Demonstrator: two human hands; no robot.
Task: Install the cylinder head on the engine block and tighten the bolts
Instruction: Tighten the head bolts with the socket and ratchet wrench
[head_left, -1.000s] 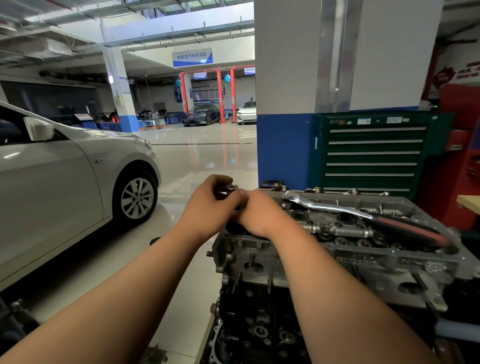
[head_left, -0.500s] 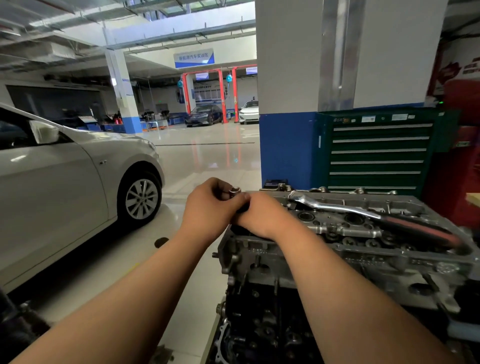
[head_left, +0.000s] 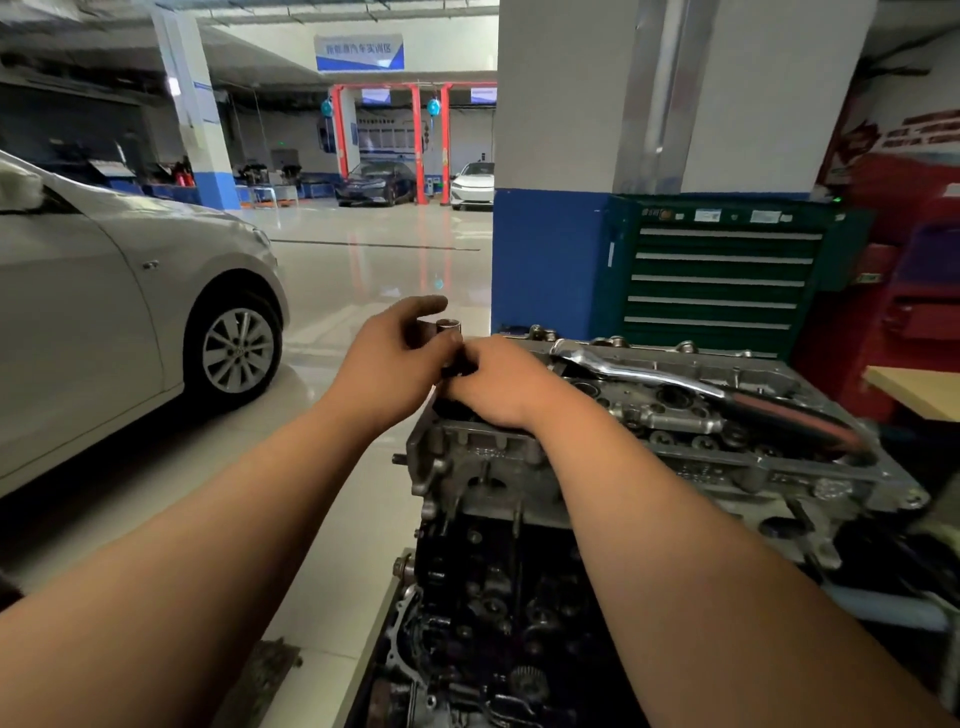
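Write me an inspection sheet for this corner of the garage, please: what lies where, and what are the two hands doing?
Surface: the cylinder head sits on the dark engine block; its top serves as the work area.
Job's things: a ratchet wrench lies across the head's top, untouched; a small metal socket is held above the head's left end.
Clutter: nothing seen.
Hands: the left hand grips the socket; the right hand meets it from the right, its fingers hidden.
Cables: nothing seen.
Surroundings: a green tool cabinet behind the engine; a silver car to the left; a wooden tabletop edge at right; a glossy floor.
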